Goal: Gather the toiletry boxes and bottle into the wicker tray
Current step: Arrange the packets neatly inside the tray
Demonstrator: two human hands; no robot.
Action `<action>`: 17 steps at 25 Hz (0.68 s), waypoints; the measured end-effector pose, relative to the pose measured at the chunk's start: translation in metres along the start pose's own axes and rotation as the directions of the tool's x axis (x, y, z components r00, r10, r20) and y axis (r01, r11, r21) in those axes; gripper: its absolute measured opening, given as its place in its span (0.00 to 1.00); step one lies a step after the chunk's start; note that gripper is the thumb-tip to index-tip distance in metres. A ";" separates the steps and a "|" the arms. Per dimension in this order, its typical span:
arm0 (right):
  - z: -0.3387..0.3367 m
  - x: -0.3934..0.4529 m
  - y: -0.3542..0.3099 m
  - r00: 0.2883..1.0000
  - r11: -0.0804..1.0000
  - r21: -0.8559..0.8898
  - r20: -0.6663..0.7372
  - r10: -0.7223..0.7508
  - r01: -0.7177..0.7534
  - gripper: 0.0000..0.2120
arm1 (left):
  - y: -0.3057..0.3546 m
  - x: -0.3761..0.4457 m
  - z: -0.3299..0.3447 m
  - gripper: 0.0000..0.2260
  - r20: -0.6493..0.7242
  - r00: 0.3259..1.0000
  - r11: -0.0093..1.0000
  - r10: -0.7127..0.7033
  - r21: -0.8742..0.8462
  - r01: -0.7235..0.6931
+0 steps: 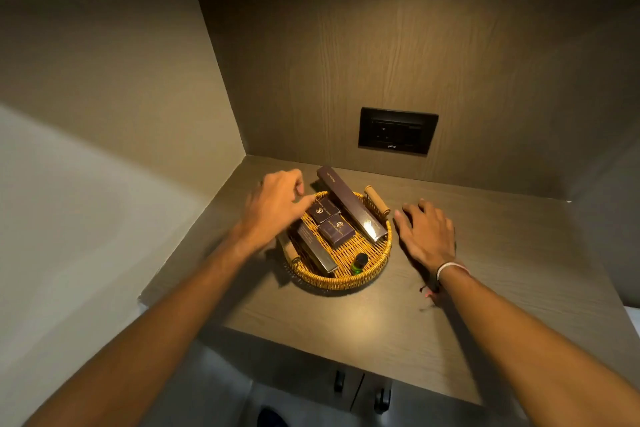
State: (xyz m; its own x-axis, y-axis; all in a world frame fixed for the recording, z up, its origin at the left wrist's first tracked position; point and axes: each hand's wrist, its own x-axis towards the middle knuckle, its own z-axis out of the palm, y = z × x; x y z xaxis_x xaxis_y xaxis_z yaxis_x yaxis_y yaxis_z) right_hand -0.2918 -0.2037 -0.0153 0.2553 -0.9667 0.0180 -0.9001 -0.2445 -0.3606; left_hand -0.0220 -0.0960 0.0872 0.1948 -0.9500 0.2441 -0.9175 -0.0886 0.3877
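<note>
A round wicker tray [360, 277] with two wooden handles sits on the brown counter. Inside lie a long dark box [349, 203] that sticks out over the far rim, two small dark boxes [322, 211] [336, 231], another long box [313, 250] at the left, and a small green bottle [358, 263] with a black cap near the front. My left hand [277, 206] hovers over the tray's left rim, fingers loosely curled, index finger at the upper small box. My right hand [427, 232] rests flat on the counter just right of the tray, holding nothing.
A black wall socket [397, 130] is set in the wooden back panel behind the tray. A side wall [138, 114] closes off the left. The counter's front edge [346, 360] runs below my arms, with cabinet door handles [381, 399] underneath.
</note>
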 end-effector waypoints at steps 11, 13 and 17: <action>-0.061 0.050 -0.085 0.961 0.958 0.203 0.146 -0.234 0.202 0.07 | -0.027 -0.063 0.011 0.14 0.519 0.718 0.427 -0.464 -0.579 0.695; -0.059 0.046 -0.085 0.972 0.960 0.204 0.101 -0.214 0.190 0.06 | -0.028 -0.061 0.014 0.13 0.489 0.731 0.408 -0.476 -0.613 0.676; -0.065 0.039 -0.081 0.984 0.974 0.167 0.069 -0.166 0.153 0.04 | -0.026 -0.049 0.015 0.10 0.402 0.768 0.497 -0.498 -0.594 0.633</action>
State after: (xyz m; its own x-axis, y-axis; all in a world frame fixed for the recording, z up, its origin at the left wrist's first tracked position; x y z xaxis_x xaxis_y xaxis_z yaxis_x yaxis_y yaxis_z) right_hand -0.2316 -0.2268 0.0753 0.4251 -0.9050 0.0132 -0.7788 -0.3731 -0.5043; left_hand -0.0132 -0.0520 0.0520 0.4670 -0.8064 -0.3628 -0.1272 -0.4673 0.8749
